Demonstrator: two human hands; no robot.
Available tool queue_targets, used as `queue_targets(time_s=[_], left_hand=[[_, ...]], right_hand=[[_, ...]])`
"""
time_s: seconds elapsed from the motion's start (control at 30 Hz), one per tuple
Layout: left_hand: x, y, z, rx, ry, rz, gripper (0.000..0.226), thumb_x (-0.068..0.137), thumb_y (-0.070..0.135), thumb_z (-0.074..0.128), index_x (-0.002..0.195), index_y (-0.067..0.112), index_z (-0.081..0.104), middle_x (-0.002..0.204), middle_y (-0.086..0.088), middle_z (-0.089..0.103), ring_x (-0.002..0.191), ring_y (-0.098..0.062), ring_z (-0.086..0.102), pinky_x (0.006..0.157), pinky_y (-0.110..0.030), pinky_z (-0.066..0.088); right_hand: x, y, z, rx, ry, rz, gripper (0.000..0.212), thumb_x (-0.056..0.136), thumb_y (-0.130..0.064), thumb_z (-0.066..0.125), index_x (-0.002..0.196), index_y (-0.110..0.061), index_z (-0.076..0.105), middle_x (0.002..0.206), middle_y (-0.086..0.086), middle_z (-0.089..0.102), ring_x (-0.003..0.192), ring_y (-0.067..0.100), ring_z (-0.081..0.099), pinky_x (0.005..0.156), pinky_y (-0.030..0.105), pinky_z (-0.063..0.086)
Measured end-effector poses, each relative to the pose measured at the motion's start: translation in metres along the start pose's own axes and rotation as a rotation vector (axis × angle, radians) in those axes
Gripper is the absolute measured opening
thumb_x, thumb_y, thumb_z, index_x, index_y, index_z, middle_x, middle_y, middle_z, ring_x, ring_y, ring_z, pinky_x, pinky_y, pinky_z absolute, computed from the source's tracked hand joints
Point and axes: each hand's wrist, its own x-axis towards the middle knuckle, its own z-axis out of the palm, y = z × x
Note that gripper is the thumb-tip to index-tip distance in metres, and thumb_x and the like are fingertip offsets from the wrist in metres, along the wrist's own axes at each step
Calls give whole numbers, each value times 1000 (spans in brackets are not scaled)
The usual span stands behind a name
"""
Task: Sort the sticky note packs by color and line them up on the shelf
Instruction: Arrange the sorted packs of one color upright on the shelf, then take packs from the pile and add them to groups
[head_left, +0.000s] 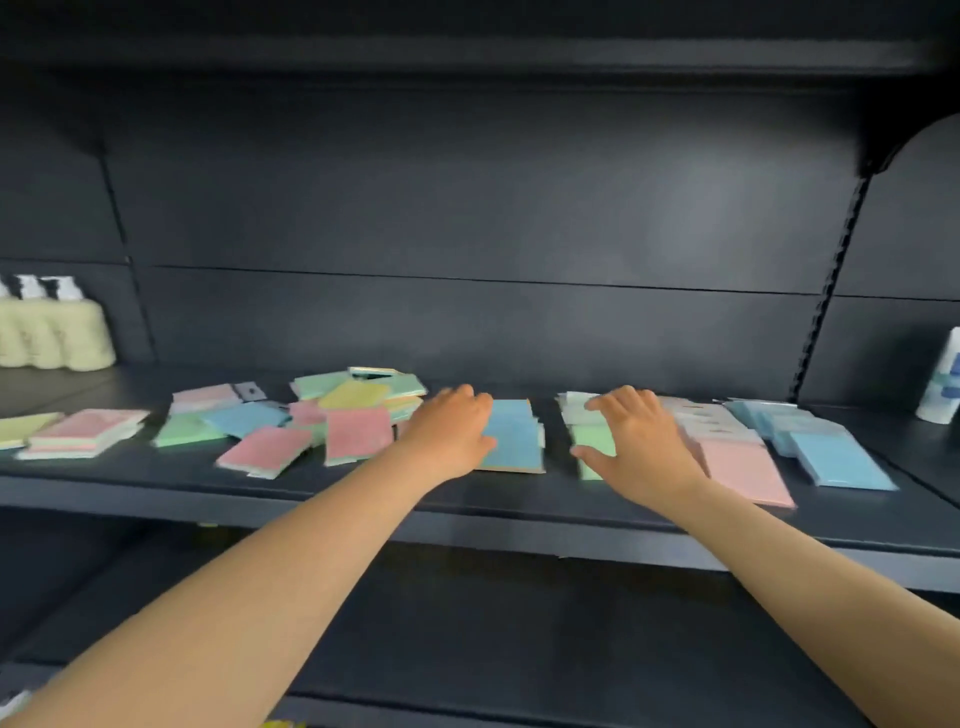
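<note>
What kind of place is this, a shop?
Probably a shop: dark metal shelving with slotted uprights, a row of matching cream pump bottles, and many wrapped pastel sticky note packs.

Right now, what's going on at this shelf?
A person is sorting sticky note packs on the dark shelf. The left hand rests on a blue row; the right hand lies over a green row. Pink and blue rows are lined up on the right; a mixed pile waits on the left.
</note>
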Motion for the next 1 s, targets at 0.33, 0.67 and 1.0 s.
queue_targets(time_s=[0.33, 0.67, 1.0], left_hand=[[-113, -250, -58, 133, -87, -186, 48, 94, 38, 48, 134, 13, 43, 133, -9, 45, 125, -28, 41, 98, -37, 38], [-133, -358, -43, -247, -146, -365, 19, 89, 41, 57, 79, 26, 49, 100, -4, 49, 92, -19, 49, 78, -27, 33], [-67, -383, 13, -678, -75, -535, 56, 86, 36, 63, 131, 7, 45, 133, -10, 51, 121, -27, 49, 93, -30, 41]], right_hand=[[43, -241, 33, 28, -90, -61, 64, 84, -53, 58, 137, -21, 40, 137, 3, 40, 130, 26, 31, 104, 38, 31], [71, -350, 73, 213, -246, -27, 64, 87, -43, 59, 142, -19, 37, 144, 4, 39, 132, 23, 32, 106, 35, 32], [140, -366, 134, 161, -461, -30, 45, 95, -43, 47, 129, -13, 46, 137, 4, 45, 122, 22, 45, 90, 30, 37]])
